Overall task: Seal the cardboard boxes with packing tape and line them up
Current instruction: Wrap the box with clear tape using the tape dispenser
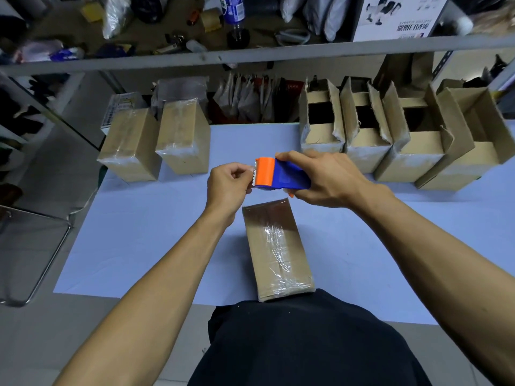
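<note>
Right hand [328, 179] gripping tape dispenser [281, 174], left hand [228, 185] pinching its tape end (above taped box [278, 249])

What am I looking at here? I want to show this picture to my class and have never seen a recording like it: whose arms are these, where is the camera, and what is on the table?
There is no machine: a person wears one camera on the head, looking down, so both bare arms reach in from below. The right hand grips a blue and orange plastic tape dispenser. The left hand pinches at its orange front end, apparently picking up the tape end. On the pale blue table a closed brown cardboard box with clear tape along its top lies nearest the person. At the far left stand two taped brown boxes; at the far right, four brown boxes with open flaps. A cluttered metal shelf runs above.
</note>
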`<action>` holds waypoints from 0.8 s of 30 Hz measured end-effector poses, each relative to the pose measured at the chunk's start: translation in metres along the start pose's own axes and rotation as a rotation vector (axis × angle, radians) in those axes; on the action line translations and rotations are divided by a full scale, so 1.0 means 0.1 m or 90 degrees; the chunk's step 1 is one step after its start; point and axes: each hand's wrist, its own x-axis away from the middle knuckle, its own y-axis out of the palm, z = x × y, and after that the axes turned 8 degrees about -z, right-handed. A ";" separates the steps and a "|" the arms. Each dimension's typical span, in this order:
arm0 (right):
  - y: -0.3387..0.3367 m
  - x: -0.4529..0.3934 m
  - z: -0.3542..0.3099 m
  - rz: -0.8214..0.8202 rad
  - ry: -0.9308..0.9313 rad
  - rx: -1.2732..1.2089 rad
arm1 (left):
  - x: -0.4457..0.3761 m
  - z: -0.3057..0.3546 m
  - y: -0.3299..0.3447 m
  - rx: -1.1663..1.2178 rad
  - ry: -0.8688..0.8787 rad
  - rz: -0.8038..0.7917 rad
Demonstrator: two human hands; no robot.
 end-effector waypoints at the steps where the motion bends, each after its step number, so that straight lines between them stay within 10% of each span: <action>1: -0.01 -0.01 0.00 0.003 0.001 0.008 | 0.01 0.00 -0.02 -0.003 0.008 0.007; 24: 0.59 0.23 0.58 -0.040 0.008 -0.085 | 0.26 -0.67 -0.12 0.137 -0.146 0.120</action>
